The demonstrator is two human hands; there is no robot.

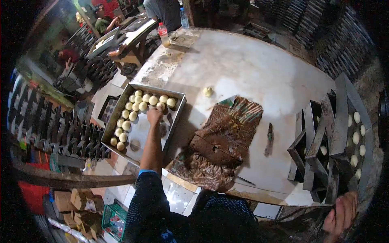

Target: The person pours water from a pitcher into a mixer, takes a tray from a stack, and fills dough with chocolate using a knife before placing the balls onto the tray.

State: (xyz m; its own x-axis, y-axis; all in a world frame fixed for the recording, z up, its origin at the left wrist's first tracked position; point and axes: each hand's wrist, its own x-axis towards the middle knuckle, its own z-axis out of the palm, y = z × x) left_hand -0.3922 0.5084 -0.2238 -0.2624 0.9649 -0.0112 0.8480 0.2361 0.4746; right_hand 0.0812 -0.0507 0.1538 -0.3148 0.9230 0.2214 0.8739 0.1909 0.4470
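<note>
My left hand (154,116) reaches into a square metal tray (173,125), its fingers closed around a pale dough ball (161,106). Several more dough balls (126,126) line the tray's far and left sides in curved rows. Low at the right edge is my right hand (342,214), fingers loosely bent and apart, with nothing visible in it. It is beside the near end of stacked metal trays (324,137), some with dough balls. A dark brown, paste-like mass (216,148) lies on a crumpled wrapper in the table's middle. Beyond it rests a small dough lump (208,91).
On the table (243,60) lie a knife-like tool (269,139) and a thin dark stick (245,181). Two bottles stand at the far edge, one red-capped (163,34). Stacked trays (52,129), a green crate (114,220) and cardboard boxes (83,202) are left. Other people are in the background.
</note>
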